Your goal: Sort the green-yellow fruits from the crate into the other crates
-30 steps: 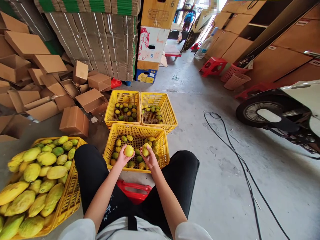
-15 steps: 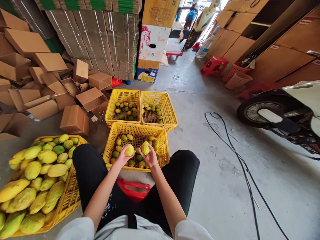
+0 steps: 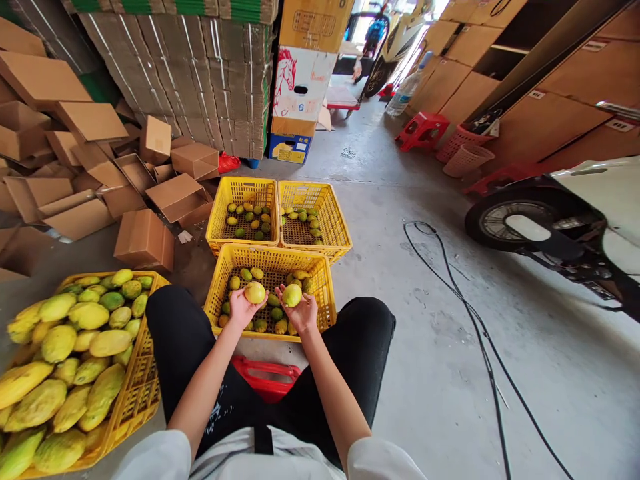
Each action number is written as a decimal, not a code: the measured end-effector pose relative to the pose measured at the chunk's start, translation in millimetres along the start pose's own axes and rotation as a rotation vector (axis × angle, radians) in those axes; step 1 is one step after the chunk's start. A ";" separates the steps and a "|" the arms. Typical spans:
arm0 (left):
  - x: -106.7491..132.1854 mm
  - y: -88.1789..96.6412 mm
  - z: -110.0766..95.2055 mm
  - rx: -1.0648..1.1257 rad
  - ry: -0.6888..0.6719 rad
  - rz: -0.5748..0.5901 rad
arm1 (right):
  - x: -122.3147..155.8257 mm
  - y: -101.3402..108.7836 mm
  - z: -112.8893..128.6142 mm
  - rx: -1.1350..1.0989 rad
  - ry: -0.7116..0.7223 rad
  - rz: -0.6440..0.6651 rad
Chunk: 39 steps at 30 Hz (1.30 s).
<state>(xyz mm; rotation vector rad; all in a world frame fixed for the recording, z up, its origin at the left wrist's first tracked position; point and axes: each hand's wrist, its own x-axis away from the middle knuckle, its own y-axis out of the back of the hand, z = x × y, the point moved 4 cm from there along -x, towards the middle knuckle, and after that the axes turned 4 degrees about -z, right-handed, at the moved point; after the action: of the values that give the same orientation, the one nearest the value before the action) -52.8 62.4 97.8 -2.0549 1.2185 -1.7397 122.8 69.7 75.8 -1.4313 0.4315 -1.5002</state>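
Note:
My left hand (image 3: 243,308) is turned palm up and holds a round yellow papaya (image 3: 255,292) on its fingers. Beside it, my right hand (image 3: 304,315) cradles a greener-yellow papaya (image 3: 292,295), also palm up. Both hands are just above the near yellow crate (image 3: 327,293), which stands between my knees with several small green and yellow papayas inside. Behind it, touching side by side, are the back left crate (image 3: 215,220) and the back right crate (image 3: 340,230), each with several small fruits on its floor.
At my left, a yellow crate (image 3: 131,393) is heaped with larger papayas (image 3: 60,343). A red stool (image 3: 265,379) shows between my legs. Open cardboard boxes (image 3: 145,240) pile up at left. A black cable (image 3: 470,303) and a motorbike (image 3: 545,223) are to the right.
Both hands have opened out and turned palm up under the fruits, so more of each papaya shows. The view has shifted slightly; the crates have stayed put.

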 end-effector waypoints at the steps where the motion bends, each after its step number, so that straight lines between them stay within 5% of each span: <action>1: -0.3 0.0 -0.7 0.013 -0.008 -0.002 | -0.1 -0.3 -0.1 -0.002 -0.002 -0.001; 9: 5.9 -0.6 -16.1 0.087 -0.081 -0.079 | 1.4 -0.4 0.0 0.030 -0.001 -0.148; 14: 10.5 4.8 -23.7 0.082 -0.067 -0.160 | 0.9 0.1 1.3 0.067 0.043 -0.082; 22: 6.4 -2.2 0.1 -0.008 0.028 -0.002 | 0.5 1.1 -1.6 0.041 -0.004 0.011; 33: -8.6 -9.6 15.6 -0.152 0.031 -0.071 | 7.0 5.5 -4.8 0.088 -0.036 -0.119; 39: -5.5 -3.4 13.6 -0.154 0.070 -0.084 | 5.1 6.6 -7.9 0.101 -0.078 -0.071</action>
<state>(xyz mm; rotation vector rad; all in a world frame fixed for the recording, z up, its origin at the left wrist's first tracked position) -39.1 63.5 91.7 -2.1777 1.3441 -1.8214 119.2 59.7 71.4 -1.4325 0.2563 -1.4954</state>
